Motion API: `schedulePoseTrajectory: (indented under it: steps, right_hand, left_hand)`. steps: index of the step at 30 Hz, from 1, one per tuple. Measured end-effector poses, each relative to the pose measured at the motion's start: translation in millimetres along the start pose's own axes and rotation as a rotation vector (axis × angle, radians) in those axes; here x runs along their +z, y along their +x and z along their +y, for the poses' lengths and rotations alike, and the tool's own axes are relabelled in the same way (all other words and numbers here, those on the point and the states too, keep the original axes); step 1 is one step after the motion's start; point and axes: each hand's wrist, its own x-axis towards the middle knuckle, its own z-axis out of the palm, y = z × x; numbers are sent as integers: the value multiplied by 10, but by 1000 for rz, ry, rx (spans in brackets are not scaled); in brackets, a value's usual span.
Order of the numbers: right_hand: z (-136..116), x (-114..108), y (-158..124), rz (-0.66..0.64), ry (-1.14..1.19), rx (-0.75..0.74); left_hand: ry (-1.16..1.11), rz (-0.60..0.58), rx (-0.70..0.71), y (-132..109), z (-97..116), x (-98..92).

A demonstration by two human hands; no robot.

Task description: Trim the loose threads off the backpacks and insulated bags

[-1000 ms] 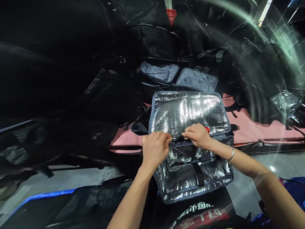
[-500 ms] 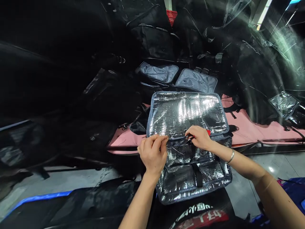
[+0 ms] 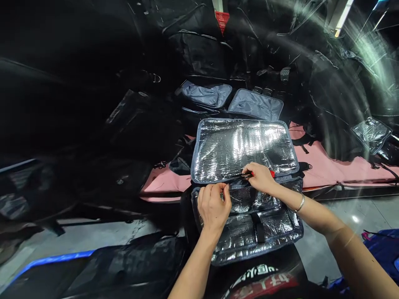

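An insulated bag with a silver foil lining [image 3: 243,145] lies in front of me, its lid folded back and its pocketed lower part [image 3: 277,226] nearer to me. My left hand [image 3: 214,204] is closed in a pinch at the seam between lid and lower part; whatever is between the fingertips is too small to make out. Just right of it, my right hand [image 3: 260,177] grips a pair of red-handled scissors [image 3: 272,174] low over the lid's near edge. Their dark blades point left, toward my left hand. A black strap [image 3: 258,228] crosses the lower pocket.
Behind the bag lie pink fabric pieces [image 3: 327,164] and black bags with grey-blue panels [image 3: 257,104]. A foil-lined piece [image 3: 371,135] is at the right. Black bags [image 3: 134,265] sit at the lower left, blue material [image 3: 382,251] at the lower right.
My left hand has moved right along the seam, closer to the scissors, still pinched. The right hand has barely shifted, and the scissors' blades now show more clearly.
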Motion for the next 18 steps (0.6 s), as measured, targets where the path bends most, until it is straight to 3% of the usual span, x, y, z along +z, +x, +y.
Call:
schedulePoseTrajectory:
  steps: [4, 9, 14, 18]
  right_hand:
    - [26, 5, -3, 2, 0, 8]
    - [17, 10, 9, 8, 3, 18]
    - [-70, -5, -110, 128, 31, 3]
    - [-178, 0, -345, 337, 123, 4]
  left_hand:
    - [-182, -45, 18, -141, -2, -60]
    - [-404, -194, 93, -279, -3, -183]
    - [-235, 25, 1, -178, -121, -155]
    - [1, 58, -2, -61, -145, -31]
